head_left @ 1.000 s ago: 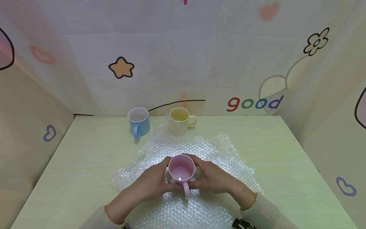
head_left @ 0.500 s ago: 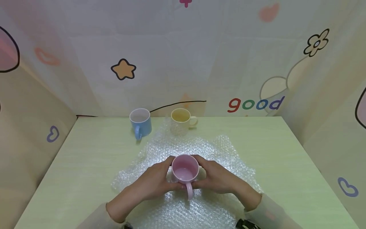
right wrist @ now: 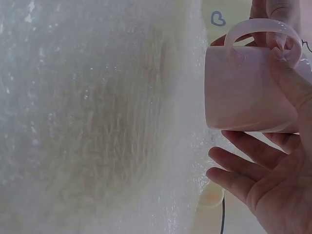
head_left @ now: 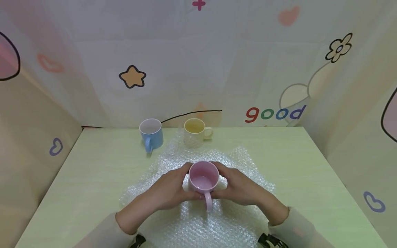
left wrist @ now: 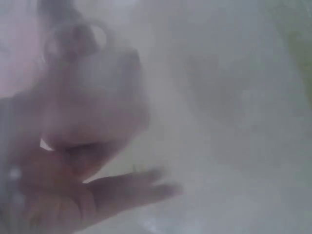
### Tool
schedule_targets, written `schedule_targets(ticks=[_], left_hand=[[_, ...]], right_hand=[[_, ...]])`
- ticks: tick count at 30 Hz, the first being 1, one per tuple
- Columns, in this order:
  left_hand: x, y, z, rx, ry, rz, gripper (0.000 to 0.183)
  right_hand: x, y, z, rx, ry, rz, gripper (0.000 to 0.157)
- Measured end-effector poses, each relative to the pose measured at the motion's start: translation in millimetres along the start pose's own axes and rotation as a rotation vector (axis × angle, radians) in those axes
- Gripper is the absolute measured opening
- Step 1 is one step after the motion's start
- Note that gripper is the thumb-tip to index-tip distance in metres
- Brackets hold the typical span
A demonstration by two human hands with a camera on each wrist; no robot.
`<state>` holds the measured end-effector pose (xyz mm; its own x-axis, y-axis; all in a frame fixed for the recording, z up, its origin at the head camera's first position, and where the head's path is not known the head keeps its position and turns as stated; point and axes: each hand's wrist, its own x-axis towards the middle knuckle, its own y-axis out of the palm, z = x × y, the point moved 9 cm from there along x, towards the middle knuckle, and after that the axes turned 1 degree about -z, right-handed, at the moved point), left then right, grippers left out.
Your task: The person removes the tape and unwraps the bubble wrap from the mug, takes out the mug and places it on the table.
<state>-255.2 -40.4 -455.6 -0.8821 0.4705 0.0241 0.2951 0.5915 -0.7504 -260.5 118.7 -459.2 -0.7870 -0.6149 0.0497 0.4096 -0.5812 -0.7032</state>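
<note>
A pink mug (head_left: 204, 176) is held upright between both hands above a sheet of bubble wrap (head_left: 198, 227). My left hand (head_left: 170, 187) grips its left side, thumb near the handle. From the other side my right hand (head_left: 242, 186) grips it, with the thumb by the handle as well. In the right wrist view the mug (right wrist: 251, 92) hangs clear of the bubble wrap (right wrist: 97, 122), and some fingers of the right hand (right wrist: 273, 180) stick out past its wall. The left wrist view is hazy; the left hand (left wrist: 53, 195) and mug show only dimly.
A blue mug (head_left: 151, 133) stands at the back left of the table (head_left: 93, 179). Beside it, further right, is a yellow mug (head_left: 194, 132), its lower part behind the far corner of the bubble wrap. Printed cloth walls (head_left: 186, 69) enclose the table's back and sides.
Both hands have raised the pink mug a little and moved it slightly to the right. The blue and yellow mugs and the bubble wrap stay in place; the view shifts slightly.
</note>
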Motion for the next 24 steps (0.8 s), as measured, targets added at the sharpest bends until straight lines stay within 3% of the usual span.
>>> schedule_targets(ticks=[24], left_hand=[[19.9,-18.8,-13.8,-0.093,0.008,-0.061,0.078]], right_hand=[[5,-27.9,5,0.210,-0.011,-0.032,0.079]])
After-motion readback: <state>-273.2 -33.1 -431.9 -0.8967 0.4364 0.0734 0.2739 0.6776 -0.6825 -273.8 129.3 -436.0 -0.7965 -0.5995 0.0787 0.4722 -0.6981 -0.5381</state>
